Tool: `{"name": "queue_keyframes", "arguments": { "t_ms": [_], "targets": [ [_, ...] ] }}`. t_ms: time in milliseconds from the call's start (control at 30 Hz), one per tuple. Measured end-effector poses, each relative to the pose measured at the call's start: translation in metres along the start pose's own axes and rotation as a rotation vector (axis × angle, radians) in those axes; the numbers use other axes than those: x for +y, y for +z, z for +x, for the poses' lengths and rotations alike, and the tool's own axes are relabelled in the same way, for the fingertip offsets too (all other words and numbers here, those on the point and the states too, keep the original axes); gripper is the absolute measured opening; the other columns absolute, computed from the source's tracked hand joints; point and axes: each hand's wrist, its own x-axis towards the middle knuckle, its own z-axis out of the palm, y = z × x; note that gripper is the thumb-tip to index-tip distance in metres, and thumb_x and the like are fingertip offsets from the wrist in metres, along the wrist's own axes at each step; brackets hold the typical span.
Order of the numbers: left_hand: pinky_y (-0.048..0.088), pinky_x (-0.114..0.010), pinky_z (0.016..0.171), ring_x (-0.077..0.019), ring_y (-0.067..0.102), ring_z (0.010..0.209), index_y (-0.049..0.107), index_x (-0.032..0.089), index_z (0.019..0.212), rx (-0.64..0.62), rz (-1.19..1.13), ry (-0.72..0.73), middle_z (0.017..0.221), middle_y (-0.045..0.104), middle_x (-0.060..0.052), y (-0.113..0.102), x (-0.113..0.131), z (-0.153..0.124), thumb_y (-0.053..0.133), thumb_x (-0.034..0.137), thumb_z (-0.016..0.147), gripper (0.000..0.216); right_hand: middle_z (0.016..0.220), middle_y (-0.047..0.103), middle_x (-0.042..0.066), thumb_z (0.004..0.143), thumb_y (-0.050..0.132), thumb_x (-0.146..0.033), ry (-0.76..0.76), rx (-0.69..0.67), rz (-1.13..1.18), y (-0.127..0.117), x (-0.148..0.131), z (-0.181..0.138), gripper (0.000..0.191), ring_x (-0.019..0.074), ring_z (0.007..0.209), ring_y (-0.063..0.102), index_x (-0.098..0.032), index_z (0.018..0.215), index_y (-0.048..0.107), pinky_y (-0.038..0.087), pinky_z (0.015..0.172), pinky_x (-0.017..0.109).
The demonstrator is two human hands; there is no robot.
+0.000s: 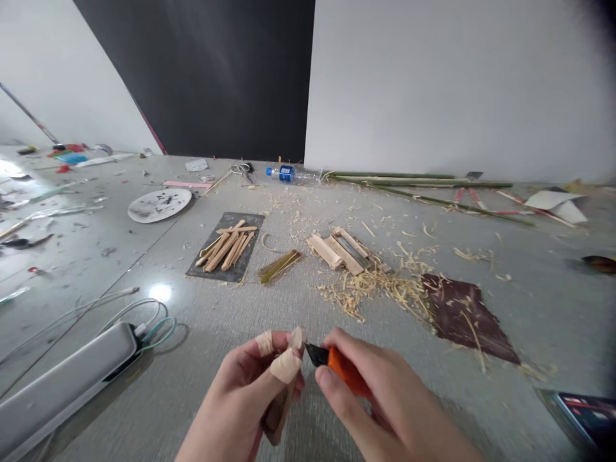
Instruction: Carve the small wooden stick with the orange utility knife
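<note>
My left hand, with tape wrapped on its thumb and a finger, is closed around a short piece of split bamboo. The piece slants upward, and its pale top end pokes out between thumb and fingers. In my right hand is an orange utility knife. Its dark tip points left at the upper end of the bamboo, close to it; whether it touches I cannot tell. The fingers of my right hand wrap the handle and hide part of it.
Thin sticks lie on a dark sheet. Right of it are green-brown strips, split bamboo pieces, shavings and a brown sheet. A white plate, bottle, bamboo poles, power strip and phone surround these.
</note>
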Motion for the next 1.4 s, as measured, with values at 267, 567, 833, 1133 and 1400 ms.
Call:
{"name": "queue_keyframes", "arguments": {
  "t_ms": [267,567,833,1133,1400],
  "targets": [
    [0.029,-0.016,0.040,-0.0045,0.036,0.047,0.071,0.015,0.095,-0.052,0.137,0.025,0.067,0.055,0.001,-0.001,-0.004,-0.001,0.079,0.060,0.077,0.049,0.064,0.065,0.001,0.098,0.041,-0.055,0.030,0.087,-0.019,0.003,-0.006,-0.005,0.039,0.0172,0.053,0.057,-0.027,0.080,0.060,0.045,0.054,0.031],
    [0.028,-0.018,0.044,-0.0069,0.044,0.053,0.065,0.016,0.095,-0.066,0.234,0.190,0.073,0.058,0.000,0.007,0.005,-0.007,0.072,0.058,0.085,0.043,0.064,0.062,0.000,0.100,0.043,-0.055,0.017,0.095,0.003,-0.003,-0.013,-0.011,0.039,0.0146,0.055,0.055,-0.024,0.082,0.061,0.048,0.055,0.027],
    [0.036,-0.020,0.053,-0.0078,0.048,0.056,0.066,0.013,0.099,-0.194,0.051,0.103,0.071,0.057,0.000,0.016,0.006,-0.025,0.069,0.044,0.087,0.034,0.073,0.063,0.002,0.096,0.051,-0.058,0.093,0.307,0.130,-0.015,0.006,-0.052,0.037,0.0173,0.071,0.064,-0.024,0.092,0.065,0.053,0.055,0.024],
    [0.035,-0.021,0.055,-0.0084,0.050,0.059,0.064,0.013,0.112,-0.390,0.192,0.108,0.076,0.051,0.001,0.007,0.018,-0.041,0.057,0.039,0.095,0.031,0.062,0.053,-0.003,0.098,0.050,-0.056,0.137,0.299,0.157,0.004,0.008,-0.070,0.035,0.0129,0.051,0.051,-0.025,0.089,0.060,0.046,0.048,0.023],
    [0.011,-0.022,0.044,-0.0074,0.020,0.049,0.058,0.017,0.097,-0.384,0.217,-0.069,0.066,0.037,0.005,-0.012,-0.020,-0.007,0.042,0.034,0.095,0.023,0.064,0.063,0.000,0.097,0.048,-0.055,0.121,0.352,0.110,0.045,0.026,-0.075,0.036,0.0184,0.058,0.063,-0.027,0.111,0.066,0.050,0.050,0.024]
  ]
}}
